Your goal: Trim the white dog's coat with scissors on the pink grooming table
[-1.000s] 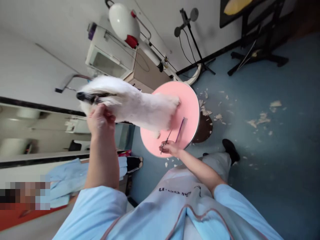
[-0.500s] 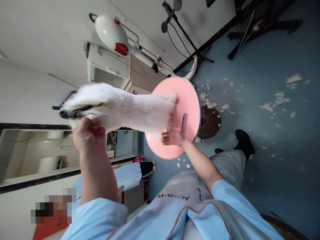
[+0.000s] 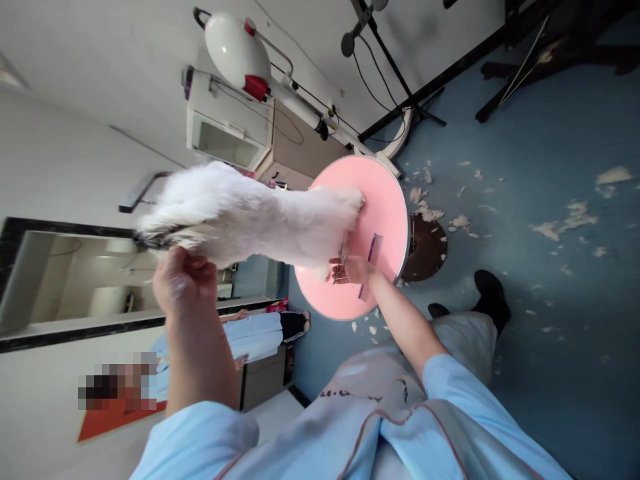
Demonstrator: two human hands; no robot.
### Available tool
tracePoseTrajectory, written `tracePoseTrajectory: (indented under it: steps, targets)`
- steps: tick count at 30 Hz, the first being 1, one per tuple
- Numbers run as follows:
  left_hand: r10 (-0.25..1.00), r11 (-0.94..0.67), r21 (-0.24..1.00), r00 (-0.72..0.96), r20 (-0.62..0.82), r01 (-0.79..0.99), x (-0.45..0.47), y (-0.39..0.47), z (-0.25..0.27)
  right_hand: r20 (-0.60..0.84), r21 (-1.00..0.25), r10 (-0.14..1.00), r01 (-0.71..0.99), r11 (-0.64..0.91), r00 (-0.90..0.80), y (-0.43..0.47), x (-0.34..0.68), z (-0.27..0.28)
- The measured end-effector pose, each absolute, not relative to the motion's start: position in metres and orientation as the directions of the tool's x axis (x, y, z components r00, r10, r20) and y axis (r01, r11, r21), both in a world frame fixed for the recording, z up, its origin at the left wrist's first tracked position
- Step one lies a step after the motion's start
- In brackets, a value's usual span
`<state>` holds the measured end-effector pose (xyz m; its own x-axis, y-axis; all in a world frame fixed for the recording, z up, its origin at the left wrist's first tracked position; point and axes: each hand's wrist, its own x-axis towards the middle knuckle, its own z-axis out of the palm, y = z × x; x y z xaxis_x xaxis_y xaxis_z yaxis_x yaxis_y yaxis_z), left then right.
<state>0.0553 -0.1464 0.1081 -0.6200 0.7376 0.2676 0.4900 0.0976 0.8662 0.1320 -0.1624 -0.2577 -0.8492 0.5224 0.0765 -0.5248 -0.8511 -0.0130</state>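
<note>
A white fluffy dog (image 3: pixel 260 213) stands on a round pink grooming table (image 3: pixel 325 303); the picture lies on its side, with the ceiling to the left. At the dog's head, my left hand (image 3: pixel 185 280) is closed, thumb and fingers pinching the fur under the chin. Lower down, beside the legs, my right hand (image 3: pixel 356 270) has its palm turned up, with a pair of scissors (image 3: pixel 344 248) across the fingers. The blades lie close to the leg fur; whether they touch it is unclear. A purple-backed comb (image 3: pixel 373 247) rests on the tabletop, partly behind my right wrist.
A white lamp-like device (image 3: pixel 237 50) on an arm stands beyond the dog, near a cabinet (image 3: pixel 295 157). Fur clippings (image 3: pixel 460 221) litter the blue floor around a brown round base (image 3: pixel 425 248). Another person in light blue (image 3: pixel 257 335) stands behind my left forearm.
The view has shifted, moving most things slightly rightward. The dog's head has turned, so its dark muzzle shows less. Both hands keep their holds.
</note>
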Motion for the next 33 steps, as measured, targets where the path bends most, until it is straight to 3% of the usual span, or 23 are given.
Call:
tracePoseTrajectory:
  steps: [4,9,12,14,16,19,23,27,33]
  targets:
    - [0.685,0.065,0.93,-0.694,0.222,0.361,0.055,-0.149,0.106,0.025,-0.042,0.553,-0.554,-0.832,-0.833,-0.162,0.134,-0.264]
    - [0.678,0.067,0.934,-0.702,0.216,0.351,0.053,-0.151,0.102,0.108,-0.024,0.493,-0.498,-0.867,-0.863,-0.16,0.131,-0.268]
    - [0.692,0.083,0.935,-0.695,0.194,0.344,0.05,-0.154,0.099,0.034,-0.072,0.556,-0.557,-0.827,-0.83,-0.157,0.126,-0.272]
    - [0.694,0.083,0.935,-0.693,0.195,0.345,0.047,-0.155,0.097,0.016,-0.041,0.582,-0.582,-0.812,-0.813,-0.156,0.125,-0.274]
    - [0.688,0.079,0.935,-0.697,0.201,0.347,0.044,-0.157,0.094,0.046,-0.009,0.551,-0.552,-0.834,-0.833,-0.155,0.124,-0.273]
    - [0.677,0.073,0.936,-0.706,0.207,0.345,0.038,-0.157,0.089,0.052,-0.068,0.513,-0.516,-0.854,-0.857,-0.155,0.123,-0.27]
    - [0.645,0.053,0.93,-0.724,0.247,0.364,0.033,-0.158,0.081,-0.038,-0.073,0.607,-0.604,-0.794,-0.794,-0.163,0.119,-0.265]
    - [0.625,0.001,0.918,-0.717,0.309,0.396,0.032,-0.16,0.073,-0.032,-0.011,0.596,-0.596,-0.803,-0.803,-0.167,0.119,-0.26]
    - [0.677,-0.123,0.887,-0.616,0.403,0.444,0.047,-0.166,0.063,-0.147,-0.141,0.623,-0.607,-0.782,-0.768,-0.168,0.122,-0.248]
